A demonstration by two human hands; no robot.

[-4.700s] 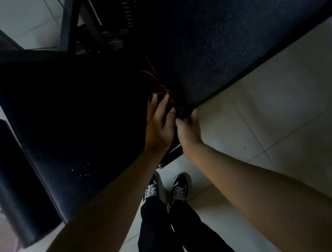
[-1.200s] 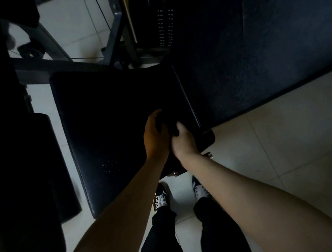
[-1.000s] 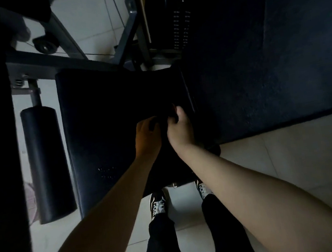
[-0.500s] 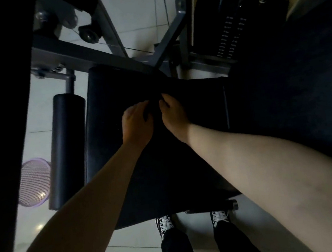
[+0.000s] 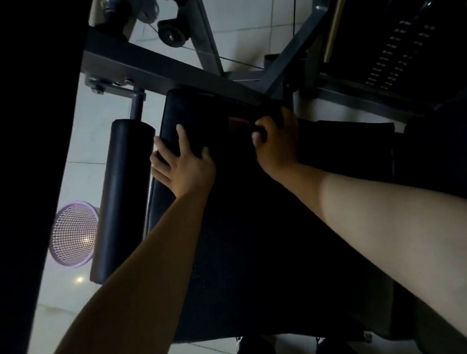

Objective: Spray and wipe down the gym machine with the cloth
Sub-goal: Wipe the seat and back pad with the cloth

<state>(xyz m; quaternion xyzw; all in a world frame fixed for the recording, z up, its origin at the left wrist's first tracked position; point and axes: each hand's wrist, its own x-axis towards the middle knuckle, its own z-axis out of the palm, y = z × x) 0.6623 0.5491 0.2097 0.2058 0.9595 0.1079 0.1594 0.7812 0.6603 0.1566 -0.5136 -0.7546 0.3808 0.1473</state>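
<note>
Pressing my left hand [image 5: 187,167], fingers spread flat, on far left corner of machine's padded bench [image 5: 248,234]. My right hand [image 5: 277,145] curling tight around dark reddish cloth [image 5: 237,124] by bench's far edge.

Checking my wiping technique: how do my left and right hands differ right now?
The left hand spreads its fingers; right hand is curled, seemingly gripping the reddish cloth. The left hand sits at the seat pad's left edge; right hand near its far end. Both rest on the pad.
</note>
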